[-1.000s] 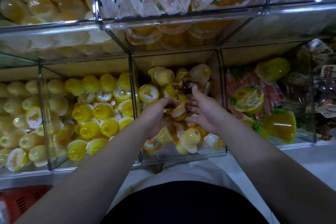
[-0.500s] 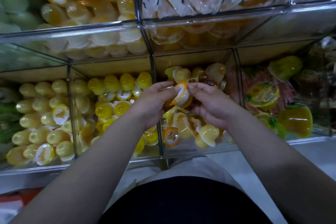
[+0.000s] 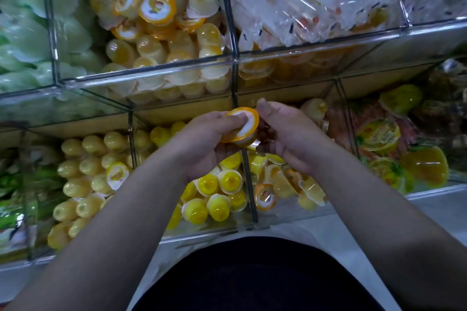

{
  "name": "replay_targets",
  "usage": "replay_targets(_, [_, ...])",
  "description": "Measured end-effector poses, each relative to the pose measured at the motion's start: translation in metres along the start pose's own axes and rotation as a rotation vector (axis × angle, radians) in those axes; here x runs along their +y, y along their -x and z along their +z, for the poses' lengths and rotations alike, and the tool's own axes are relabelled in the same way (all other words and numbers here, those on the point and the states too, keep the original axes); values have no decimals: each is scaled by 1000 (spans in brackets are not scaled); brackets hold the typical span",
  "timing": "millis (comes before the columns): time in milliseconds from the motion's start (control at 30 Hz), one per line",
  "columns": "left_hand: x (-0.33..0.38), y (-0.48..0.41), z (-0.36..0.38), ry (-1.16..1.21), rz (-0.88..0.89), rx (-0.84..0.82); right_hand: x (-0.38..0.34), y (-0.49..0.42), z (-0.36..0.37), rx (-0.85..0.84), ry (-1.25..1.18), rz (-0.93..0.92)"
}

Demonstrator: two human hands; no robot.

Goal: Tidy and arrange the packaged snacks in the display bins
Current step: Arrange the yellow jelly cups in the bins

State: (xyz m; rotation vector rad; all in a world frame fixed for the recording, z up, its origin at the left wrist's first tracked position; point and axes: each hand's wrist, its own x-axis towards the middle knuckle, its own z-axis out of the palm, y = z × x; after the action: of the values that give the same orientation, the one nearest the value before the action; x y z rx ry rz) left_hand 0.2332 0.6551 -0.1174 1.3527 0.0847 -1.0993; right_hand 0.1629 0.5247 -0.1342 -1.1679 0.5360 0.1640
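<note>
An orange-rimmed jelly cup with a white lid is held up in front of the clear display bins. My left hand grips it from the left, fingers curled round its rim. My right hand meets it from the right, thumb against the rim and fingers curled beneath; a second cup seems tucked under the first, partly hidden. Below the hands, a lower bin holds loose orange-lidded cups. The bin to its left holds bright yellow cups.
An upper bin is piled with similar orange-lidded cups, and beside it are clear wrapped packets. Pale yellow cups fill the lower left bin, larger jelly tubs the lower right. Acrylic dividers separate the bins.
Both hands have lifted out of the lower middle bin with the orange-rimmed cup and now hold it higher, in front of the shelf edge. My view has tilted upward.
</note>
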Motion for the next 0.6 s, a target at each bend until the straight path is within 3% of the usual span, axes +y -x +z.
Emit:
replay_targets(367, [46,22,-56,-10,121,-147,-31,-4,42,-71,-101,-20])
replay_targets(600, [72,25,-71,88,237,-148,-51,-14,68,-16,-219,-63])
